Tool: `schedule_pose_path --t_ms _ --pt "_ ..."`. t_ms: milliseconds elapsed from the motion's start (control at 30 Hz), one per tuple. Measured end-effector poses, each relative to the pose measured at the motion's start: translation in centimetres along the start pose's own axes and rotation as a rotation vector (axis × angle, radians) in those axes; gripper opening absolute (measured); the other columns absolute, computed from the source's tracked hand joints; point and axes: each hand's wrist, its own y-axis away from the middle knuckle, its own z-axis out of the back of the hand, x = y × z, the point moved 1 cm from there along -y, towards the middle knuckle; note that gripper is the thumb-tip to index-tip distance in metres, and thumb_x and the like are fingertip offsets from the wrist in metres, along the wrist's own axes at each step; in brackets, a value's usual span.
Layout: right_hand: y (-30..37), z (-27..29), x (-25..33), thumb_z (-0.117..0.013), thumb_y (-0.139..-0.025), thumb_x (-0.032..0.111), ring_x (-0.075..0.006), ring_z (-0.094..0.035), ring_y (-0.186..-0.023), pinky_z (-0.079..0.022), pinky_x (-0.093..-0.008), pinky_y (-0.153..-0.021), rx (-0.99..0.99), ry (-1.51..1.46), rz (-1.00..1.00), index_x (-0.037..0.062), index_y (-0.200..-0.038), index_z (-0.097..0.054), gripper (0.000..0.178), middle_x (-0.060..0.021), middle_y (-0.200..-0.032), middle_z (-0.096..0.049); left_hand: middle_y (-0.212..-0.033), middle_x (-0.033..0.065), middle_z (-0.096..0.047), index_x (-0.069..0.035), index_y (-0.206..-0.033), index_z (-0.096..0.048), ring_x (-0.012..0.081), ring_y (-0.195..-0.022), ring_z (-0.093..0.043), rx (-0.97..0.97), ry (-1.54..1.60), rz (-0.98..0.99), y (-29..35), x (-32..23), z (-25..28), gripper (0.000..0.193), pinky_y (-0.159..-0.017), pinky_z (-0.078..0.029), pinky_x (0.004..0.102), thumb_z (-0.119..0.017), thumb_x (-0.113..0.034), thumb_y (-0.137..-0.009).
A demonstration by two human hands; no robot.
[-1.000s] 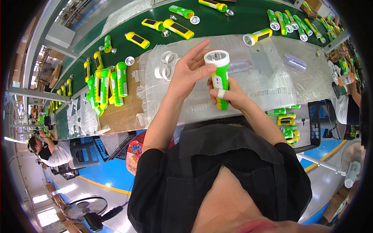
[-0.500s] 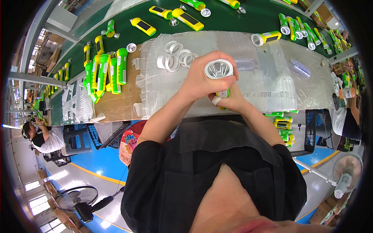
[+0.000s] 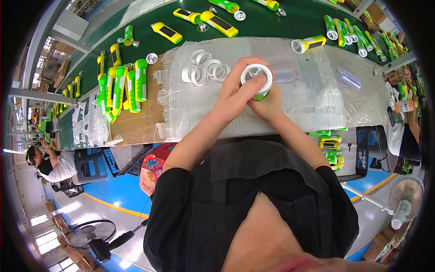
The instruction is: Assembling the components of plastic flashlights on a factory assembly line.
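Over the plastic-covered table, both my hands are closed on one flashlight point(image 3: 253, 72). It has a white ring round a shiny reflector, which faces up, and a bit of green body shows beneath. My left hand point(image 3: 236, 93) wraps the head, its thumb lying across the front. Lower down, my right hand point(image 3: 268, 105) grips the body; most of that body is hidden by the hands. Several loose white rings point(image 3: 199, 75) lie just left of my hands. A finished-looking yellow flashlight point(image 3: 312, 42) with a white head rests to the right, farther back.
Green and yellow flashlights point(image 3: 120, 88) are heaped on cardboard at the left. More flashlight bodies and reflectors sit on the green belt point(image 3: 267, 27). Clear plastic rolls point(image 3: 349, 79) lie at right. Below the edge stands a black crate point(image 3: 361, 154); fans point(image 3: 90, 233) are behind.
My left thumb has shifted from the side of the flashlight head to across its front. The white ring now shows wider. My right hand has moved slightly upward round the body.
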Motion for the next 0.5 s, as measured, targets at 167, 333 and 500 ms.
schedule_pose_path --t_ms 167,333,500 --pt "0.3 -0.1 -0.2 -0.080 -0.066 0.007 -0.0245 -0.066 -0.104 -0.052 -0.0333 -0.088 -0.001 0.007 0.056 0.0020 -0.121 -0.057 0.060 -0.0124 -0.113 -0.066 -0.104 0.0067 -0.064 -0.003 -0.112 -0.054 0.0144 -0.100 -0.058 0.019 -0.010 0.018 0.0 0.2 0.3 0.019 -0.090 -0.046 0.0305 -0.052 -0.012 -0.095" --pt "0.7 -0.2 -0.4 -0.080 -0.065 0.008 -0.0252 -0.066 -0.101 -0.052 -0.0335 -0.087 -0.002 0.047 0.127 0.0057 -0.119 -0.059 0.058 -0.0125 -0.110 -0.067 -0.103 0.0070 -0.064 -0.004 -0.112 -0.054 0.0148 -0.099 -0.059 0.027 -0.006 0.032 0.0 0.0 0.3 0.019 -0.090 -0.046 0.0305 -0.052 -0.012 -0.095" --pt "0.2 -0.2 1.5 -0.080 -0.069 0.014 -0.0181 -0.067 -0.077 -0.052 -0.0305 -0.068 -0.017 -0.008 0.027 0.0041 -0.099 -0.062 0.036 -0.0072 -0.087 -0.067 -0.101 0.0091 -0.065 -0.002 -0.112 -0.055 0.0165 -0.096 -0.061 0.055 -0.117 -0.140 -0.2 -0.9 0.4 0.029 -0.086 -0.050 0.0329 -0.063 -0.017 -0.088"
